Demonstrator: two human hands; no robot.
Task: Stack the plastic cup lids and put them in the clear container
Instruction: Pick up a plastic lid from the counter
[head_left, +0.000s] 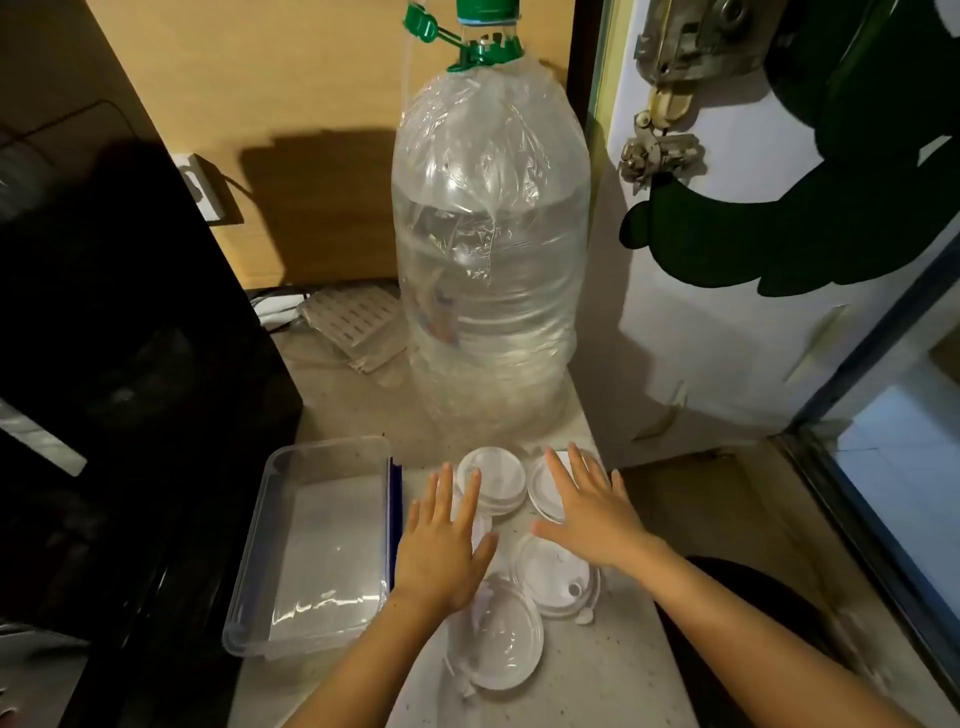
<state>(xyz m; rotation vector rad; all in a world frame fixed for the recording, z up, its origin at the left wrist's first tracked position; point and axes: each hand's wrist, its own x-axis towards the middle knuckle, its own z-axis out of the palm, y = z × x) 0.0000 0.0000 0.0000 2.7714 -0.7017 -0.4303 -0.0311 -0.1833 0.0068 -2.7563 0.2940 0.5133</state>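
**Both hands flat over loose lids, container empty on the left**

Left hand (441, 545): open, fingers spread, palm down. Holding nothing. It sits over the gap between the lids; fingertips overlap the near edge of the far-left lid (491, 480), and one more lid under the palm is mostly hidden. Can't tell if the palm is pressing down or just hovering.

Right hand (592, 512): also open and flat, fingers spread, nothing gripped. It covers most of the far-right lid (543, 491); only that lid's left rim shows. Contact not clear either.

Other lids on the counter (597, 675):
- near-right lid (553, 577), just below the right hand, sip hole visible, small tab at its lower edge.
- near lid (498, 634), closest to camera, partly under the left wrist, touching or almost touching the near-right one.

The far-left lid looks like more than one layer at the rim; count unclear. All lids are white/translucent, lying flat, clustered tight.

Container (249, 597): clear, rectangular, open top, just left of the lids and left hand. No lids in it. A blue strip (396, 499) runs along its right wall.

Behind the lids: big water bottle (493, 270) wrapped in plastic film, green cap. Black appliance (104, 338) at far left, beside the container.
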